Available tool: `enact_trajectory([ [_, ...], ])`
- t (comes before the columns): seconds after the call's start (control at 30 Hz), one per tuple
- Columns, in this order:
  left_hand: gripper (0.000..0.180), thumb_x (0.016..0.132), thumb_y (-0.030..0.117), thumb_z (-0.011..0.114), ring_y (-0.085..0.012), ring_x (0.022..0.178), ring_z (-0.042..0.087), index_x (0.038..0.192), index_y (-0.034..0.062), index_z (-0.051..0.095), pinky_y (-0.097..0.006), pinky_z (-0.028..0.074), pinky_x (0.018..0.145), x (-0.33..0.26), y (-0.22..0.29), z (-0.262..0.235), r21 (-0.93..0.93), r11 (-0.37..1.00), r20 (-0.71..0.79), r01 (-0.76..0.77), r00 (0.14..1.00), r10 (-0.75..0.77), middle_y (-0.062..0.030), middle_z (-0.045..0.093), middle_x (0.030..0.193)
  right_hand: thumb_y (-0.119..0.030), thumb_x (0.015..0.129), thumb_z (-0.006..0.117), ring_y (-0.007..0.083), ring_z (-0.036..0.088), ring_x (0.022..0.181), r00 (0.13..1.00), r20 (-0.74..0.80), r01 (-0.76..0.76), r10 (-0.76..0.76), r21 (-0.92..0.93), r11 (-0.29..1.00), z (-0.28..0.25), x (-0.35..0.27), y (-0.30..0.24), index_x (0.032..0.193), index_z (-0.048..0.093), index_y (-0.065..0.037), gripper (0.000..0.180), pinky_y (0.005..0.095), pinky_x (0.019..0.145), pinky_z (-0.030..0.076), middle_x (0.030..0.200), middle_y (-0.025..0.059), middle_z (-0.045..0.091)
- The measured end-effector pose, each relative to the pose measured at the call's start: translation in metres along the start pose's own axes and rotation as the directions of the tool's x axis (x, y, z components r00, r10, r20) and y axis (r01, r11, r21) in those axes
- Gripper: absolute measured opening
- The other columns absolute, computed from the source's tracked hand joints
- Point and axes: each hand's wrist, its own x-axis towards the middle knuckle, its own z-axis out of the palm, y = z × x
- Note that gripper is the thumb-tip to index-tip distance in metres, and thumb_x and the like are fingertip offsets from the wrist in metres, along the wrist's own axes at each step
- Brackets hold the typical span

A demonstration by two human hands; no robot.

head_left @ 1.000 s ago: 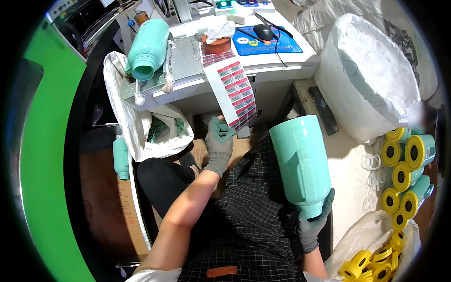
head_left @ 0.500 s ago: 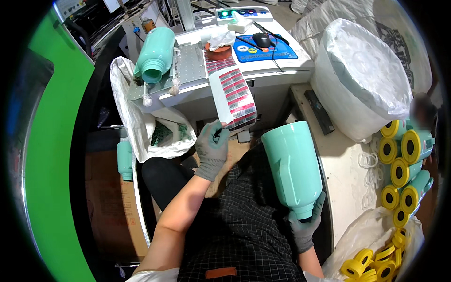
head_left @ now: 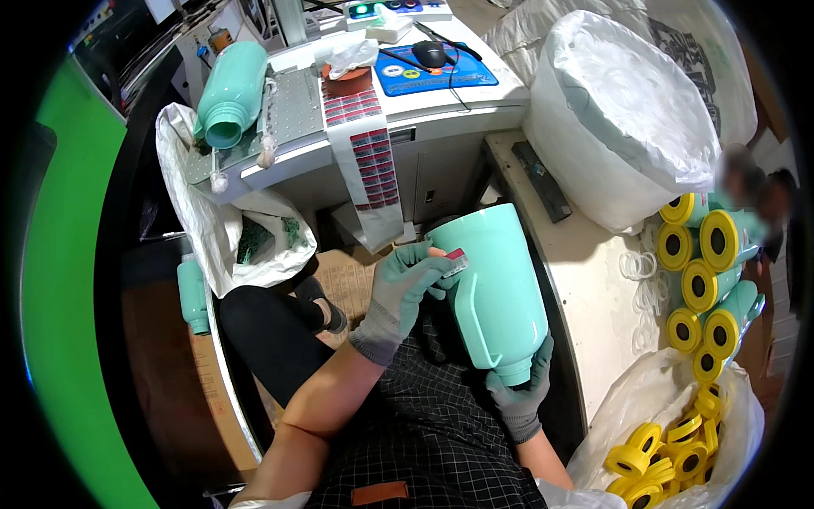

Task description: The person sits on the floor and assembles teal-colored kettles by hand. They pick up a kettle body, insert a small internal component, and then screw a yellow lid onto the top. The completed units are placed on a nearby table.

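Already peeled off, one small red-and-white label [head_left: 458, 264] is pinched in the fingers of my left hand [head_left: 400, 288], right by the side of the green bottle [head_left: 509, 263], near its handle [head_left: 467, 318]; I can't tell whether any of it is stuck down. The bottle slants away from my right hand [head_left: 523, 400], which cups its neck; no lid shows there, so I'd judge this one only partway done. Ahead of my left hand hangs the label strip [head_left: 375, 170], its lower end bare, rows of labels left above. Farther ahead and left, an unlidded second bottle [head_left: 237, 83] lies on the bench [head_left: 513, 89]. Right of my right hand are stacked lidded bottles [head_left: 740, 300] and loose yellow lids [head_left: 626, 461].
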Motion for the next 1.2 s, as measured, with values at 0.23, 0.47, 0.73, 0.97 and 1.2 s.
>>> enact_trajectory([
  [0.23, 0.018, 0.095, 0.012, 0.072, -0.0118, 0.077, 0.069, 0.108, -0.0001, 0.071, -0.024, 0.054, 0.067, 0.0, -0.002, -0.002, 0.04, 0.999, -0.034, 0.012, 0.999, -0.011, -0.0068, 0.073, 0.092, -0.039, 0.077, 0.092, 0.0322, 0.054, 0.138, 0.999, 0.053, -0.003, 0.005, -0.038, 0.999, -0.001, 0.001, -0.003, 0.162, 0.025, 0.005, 0.116, 0.0428, 0.11, 0.049, 0.159, 0.0244, 0.042],
  [0.47, 0.022, 0.093, 0.02, 0.078, -0.0129, 0.076, 0.067, 0.097, 0.0014, 0.067, -0.028, 0.054, 0.067, 0.008, -0.035, -0.056, 0.398, 0.917, -0.116, -0.001, 0.992, 0.052, -0.0072, 0.073, 0.09, -0.027, 0.074, 0.091, 0.0325, 0.054, 0.138, 0.996, 0.088, 0.017, -0.006, -0.128, 0.992, -0.002, 0.0, -0.008, 0.162, 0.025, 0.004, 0.114, 0.043, 0.111, 0.048, 0.16, 0.0247, 0.04],
  [0.73, 0.07, 0.081, 0.037, 0.082, -0.04, 0.123, 0.055, 0.138, 0.0086, 0.052, -0.052, 0.047, 0.101, 0.007, 0.123, -0.183, 0.969, -0.242, 0.166, 0.042, 0.613, 0.772, -0.0167, 0.057, 0.134, -0.043, 0.084, 0.083, 0.0299, 0.044, 0.144, 0.997, -0.037, -0.065, 0.073, 0.192, 0.979, -0.004, 0.048, -0.01, 0.162, 0.024, 0.005, 0.109, 0.0446, 0.119, 0.037, 0.16, 0.019, 0.039],
  [0.97, 0.066, 0.085, 0.018, 0.07, -0.0388, 0.144, 0.041, 0.146, 0.0218, 0.046, -0.055, 0.038, 0.119, 0.096, 0.243, -0.268, 0.39, -0.909, 0.706, 0.15, 0.585, 0.399, -0.0107, 0.048, 0.149, -0.038, 0.087, 0.083, 0.031, 0.041, 0.148, 0.999, -0.004, 0.031, -0.032, 0.449, 0.893, 0.068, 0.143, -0.05, 0.16, 0.028, 0.008, 0.103, 0.046, 0.122, 0.034, 0.164, 0.0208, 0.036],
  [1.2, 0.062, 0.083, 0.016, 0.074, -0.0384, 0.131, 0.051, 0.14, 0.0168, 0.051, -0.052, 0.044, 0.107, 0.014, 0.258, -0.186, 0.778, -0.628, 0.597, 0.01, 0.299, 0.744, -0.0132, 0.053, 0.144, -0.012, 0.086, 0.076, 0.0283, 0.046, 0.141, 0.987, -0.022, 0.151, -0.16, 0.471, 0.869, 0.095, 0.21, -0.074, 0.159, 0.03, 0.009, 0.089, 0.042, 0.118, 0.039, 0.159, 0.0193, 0.041],
])
